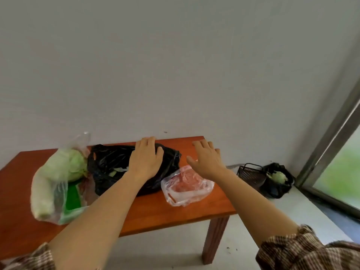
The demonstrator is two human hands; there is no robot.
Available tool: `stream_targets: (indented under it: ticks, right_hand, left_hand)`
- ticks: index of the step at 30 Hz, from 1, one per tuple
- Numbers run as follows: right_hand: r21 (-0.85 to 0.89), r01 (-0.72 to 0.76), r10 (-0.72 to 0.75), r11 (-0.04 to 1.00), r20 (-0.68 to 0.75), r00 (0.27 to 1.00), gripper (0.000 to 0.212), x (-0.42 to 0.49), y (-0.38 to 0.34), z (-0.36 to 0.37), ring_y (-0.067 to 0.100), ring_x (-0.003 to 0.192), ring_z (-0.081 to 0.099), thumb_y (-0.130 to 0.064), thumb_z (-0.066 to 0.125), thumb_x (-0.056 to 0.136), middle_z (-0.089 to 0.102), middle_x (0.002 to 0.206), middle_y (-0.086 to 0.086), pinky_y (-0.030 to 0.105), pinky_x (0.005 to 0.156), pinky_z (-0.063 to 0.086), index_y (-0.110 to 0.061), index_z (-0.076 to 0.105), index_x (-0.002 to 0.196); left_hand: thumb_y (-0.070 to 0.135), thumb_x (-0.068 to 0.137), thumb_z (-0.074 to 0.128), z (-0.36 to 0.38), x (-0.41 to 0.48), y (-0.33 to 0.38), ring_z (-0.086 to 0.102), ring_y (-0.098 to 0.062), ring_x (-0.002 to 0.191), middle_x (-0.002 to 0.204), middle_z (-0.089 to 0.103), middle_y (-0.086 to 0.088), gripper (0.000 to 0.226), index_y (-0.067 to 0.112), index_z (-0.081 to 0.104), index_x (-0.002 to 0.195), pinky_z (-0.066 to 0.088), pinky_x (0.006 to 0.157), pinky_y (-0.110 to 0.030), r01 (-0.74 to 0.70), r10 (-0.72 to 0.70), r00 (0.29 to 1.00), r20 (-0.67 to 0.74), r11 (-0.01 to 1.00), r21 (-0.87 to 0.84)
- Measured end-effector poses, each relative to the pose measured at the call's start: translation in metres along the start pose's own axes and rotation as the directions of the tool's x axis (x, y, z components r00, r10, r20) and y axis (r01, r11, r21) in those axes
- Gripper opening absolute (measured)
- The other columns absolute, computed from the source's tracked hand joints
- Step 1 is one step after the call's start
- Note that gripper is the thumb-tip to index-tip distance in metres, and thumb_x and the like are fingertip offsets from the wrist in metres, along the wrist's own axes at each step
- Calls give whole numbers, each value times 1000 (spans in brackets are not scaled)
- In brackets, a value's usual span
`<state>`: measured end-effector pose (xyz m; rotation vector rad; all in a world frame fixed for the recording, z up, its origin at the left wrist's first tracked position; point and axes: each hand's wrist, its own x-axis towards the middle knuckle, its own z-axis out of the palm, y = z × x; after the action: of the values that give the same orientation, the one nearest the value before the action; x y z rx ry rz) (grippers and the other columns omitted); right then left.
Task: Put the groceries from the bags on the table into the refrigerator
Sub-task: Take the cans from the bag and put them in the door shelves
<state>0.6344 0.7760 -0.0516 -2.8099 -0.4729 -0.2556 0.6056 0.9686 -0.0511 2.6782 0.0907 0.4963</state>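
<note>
Left hand (146,157) flat, fingers straight, over black bag (109,162); right hand (206,159) spread, empty, right of that bag above meat bag (187,185).

table (194,207): cabbage bag (58,178) left | dark bag (109,164) middle | meat bag (187,186) right (basket (251,175) on floor)

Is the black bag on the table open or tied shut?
Open. The black bag gapes at its mouth, and pale green leaves show inside beside the left hand.

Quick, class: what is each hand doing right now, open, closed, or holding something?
Left hand: open, fingers straight, over the black bag, holding nothing.
Right hand: open, fingers spread, near the meat bag, holding nothing.
</note>
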Motion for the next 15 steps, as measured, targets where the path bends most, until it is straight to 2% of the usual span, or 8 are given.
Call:
stream_targets:
  ticks: [4, 7, 11, 15]
  right_hand:
    - [-8, 40, -39, 999, 114, 993, 50, 63, -28, 54, 29, 128, 32, -41, 45, 95, 38, 140, 7, 47, 101, 30, -15, 38, 137]
    - [5, 64, -63, 998, 203, 977, 51, 103, -49, 95, 29, 129, 31, -40, 45, 96, 38, 141, 7, 47, 103, 29, -15, 37, 139]
    - [-2, 111, -105, 994, 297, 949, 52, 134, -65, 143, 27, 132, 28, -40, 44, 96, 36, 143, 5, 48, 107, 25, -16, 35, 141]
    - [-40, 118, -98, 992, 340, 935, 52, 165, -75, 187, 25, 136, 25, -40, 44, 97, 36, 144, 3, 50, 111, 18, -16, 35, 142]
  left_hand:
    - [34, 99, 36, 24, 36, -72, 24, -27, 138, 147, 34, -11, 50, 10, 33, 143, 37, 103, -43, 132, -137, 987, 85, 989, 66]
    - [36, 100, 35, 37, 58, -122, 17, -27, 142, 151, 28, -12, 52, 11, 30, 145, 35, 107, -44, 181, -198, 970, 142, 976, 121]
    - [34, 100, 34, 58, 80, -171, 11, -27, 145, 155, 22, -13, 52, 10, 28, 146, 26, 113, -41, 145, -179, 968, 176, 971, 192]
    - [35, 100, 31, 88, 110, -218, 2, -27, 147, 159, 10, -11, 55, 14, 19, 150, 14, 119, -42, 47, -121, 958, 260, 961, 274]
